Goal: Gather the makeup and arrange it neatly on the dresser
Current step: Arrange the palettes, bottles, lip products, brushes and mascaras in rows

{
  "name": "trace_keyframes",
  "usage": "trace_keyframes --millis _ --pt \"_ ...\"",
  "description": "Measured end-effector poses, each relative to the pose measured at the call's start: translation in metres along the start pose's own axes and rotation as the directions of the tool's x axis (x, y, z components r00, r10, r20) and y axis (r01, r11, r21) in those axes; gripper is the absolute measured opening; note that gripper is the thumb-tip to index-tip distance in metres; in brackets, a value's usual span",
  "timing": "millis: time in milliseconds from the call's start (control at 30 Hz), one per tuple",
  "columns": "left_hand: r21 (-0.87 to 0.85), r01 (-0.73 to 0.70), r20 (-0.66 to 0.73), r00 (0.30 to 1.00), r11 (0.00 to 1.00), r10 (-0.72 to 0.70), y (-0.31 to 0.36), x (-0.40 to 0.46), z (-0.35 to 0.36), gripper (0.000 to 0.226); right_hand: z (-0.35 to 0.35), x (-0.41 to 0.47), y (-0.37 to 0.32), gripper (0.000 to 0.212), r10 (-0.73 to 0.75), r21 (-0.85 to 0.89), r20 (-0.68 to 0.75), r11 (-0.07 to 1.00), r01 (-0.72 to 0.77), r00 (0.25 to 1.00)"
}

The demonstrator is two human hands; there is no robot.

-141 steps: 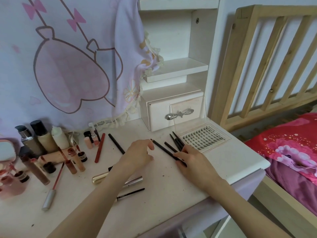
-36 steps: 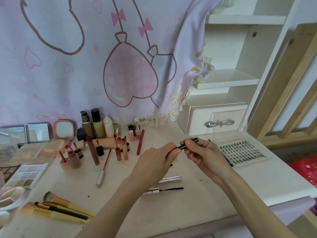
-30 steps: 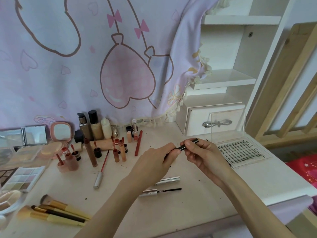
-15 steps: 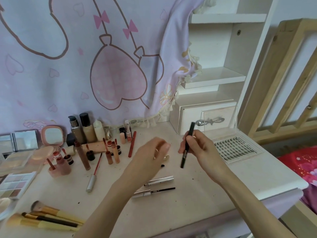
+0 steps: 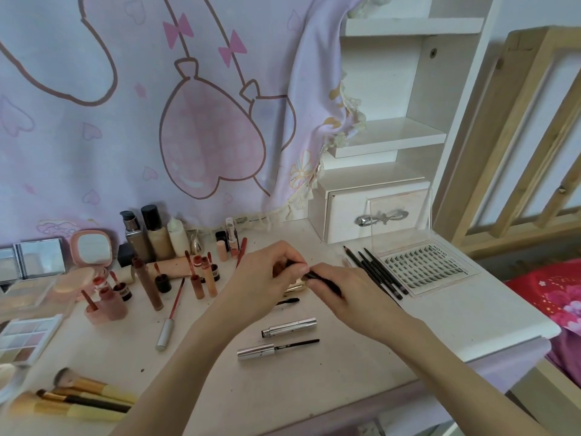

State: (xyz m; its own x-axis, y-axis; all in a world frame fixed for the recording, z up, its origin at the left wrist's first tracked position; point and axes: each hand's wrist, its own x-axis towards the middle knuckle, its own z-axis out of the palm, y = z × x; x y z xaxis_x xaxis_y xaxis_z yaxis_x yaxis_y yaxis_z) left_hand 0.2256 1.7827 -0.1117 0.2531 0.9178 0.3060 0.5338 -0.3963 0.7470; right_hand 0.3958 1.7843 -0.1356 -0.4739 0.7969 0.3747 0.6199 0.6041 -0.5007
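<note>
Both hands meet low over the middle of the white dresser top (image 5: 361, 382). My right hand (image 5: 342, 294) grips a thin black makeup pencil (image 5: 325, 281), which lies nearly level and points left. My left hand (image 5: 267, 278) pinches the pencil's left end with its fingertips; that end is hidden by my fingers. Several black pencils (image 5: 379, 272) lie side by side next to an open false-lash tray (image 5: 421, 269). A silver mascara tube (image 5: 289, 327), its wand (image 5: 278, 347), a loose spoolie (image 5: 287, 301) and a gold tube (image 5: 295, 287) lie below my hands.
Foundation bottles (image 5: 154, 234) and several lip glosses (image 5: 201, 278) stand at the back left. A pink mirror compact (image 5: 91, 248), a palette (image 5: 25, 341) and brushes (image 5: 85, 401) fill the left side. A small drawer (image 5: 374, 215) stands behind the lash tray. A bed rail runs along the right.
My right hand has tipped the pencil from upright to nearly level and lowered it. My left hand, apart half a second ago, has closed in and now pinches the pencil's end.
</note>
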Motion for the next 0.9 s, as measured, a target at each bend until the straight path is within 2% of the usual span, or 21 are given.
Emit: trace_keyframes --millis 100,167,267,433,567,700,900 --pt "-0.021 0.049 -0.033 0.998 0.999 -0.049 -0.003 0.003 -0.006 0.012 -0.004 -0.002 0.006 0.026 0.136 0.031 0.114 0.990 -0.140 0.984" --pt "-0.055 0.108 -0.111 0.987 0.993 -0.114 -0.009 0.006 -0.011 0.011 -0.007 -0.006 0.015 0.016 0.202 0.048 0.138 0.976 -0.210 0.970" --pt "0.000 0.214 -0.197 0.958 0.977 -0.210 -0.021 0.012 -0.009 0.010 -0.016 -0.011 0.030 0.015 0.322 0.091 0.106 0.939 -0.331 0.941" --pt "0.127 0.260 -0.145 0.960 0.957 -0.241 -0.023 0.026 0.031 0.006 -0.033 -0.002 0.054 0.022 0.571 0.128 -0.028 0.816 -0.563 0.821" --pt "0.265 0.260 -0.104 0.965 0.929 -0.240 -0.015 0.043 0.064 0.007 -0.027 0.023 0.063 0.013 0.590 0.016 -0.041 0.807 -0.590 0.806" --pt "0.423 0.238 -0.086 0.971 0.874 -0.223 -0.015 0.054 0.085 0.015 -0.012 0.042 0.066 0.021 0.594 -0.120 -0.033 0.796 -0.594 0.804" --pt "0.493 0.251 -0.077 0.966 0.833 -0.246 -0.016 0.065 0.103 0.017 -0.002 0.044 0.079 0.020 0.563 -0.284 -0.053 0.783 -0.553 0.825"
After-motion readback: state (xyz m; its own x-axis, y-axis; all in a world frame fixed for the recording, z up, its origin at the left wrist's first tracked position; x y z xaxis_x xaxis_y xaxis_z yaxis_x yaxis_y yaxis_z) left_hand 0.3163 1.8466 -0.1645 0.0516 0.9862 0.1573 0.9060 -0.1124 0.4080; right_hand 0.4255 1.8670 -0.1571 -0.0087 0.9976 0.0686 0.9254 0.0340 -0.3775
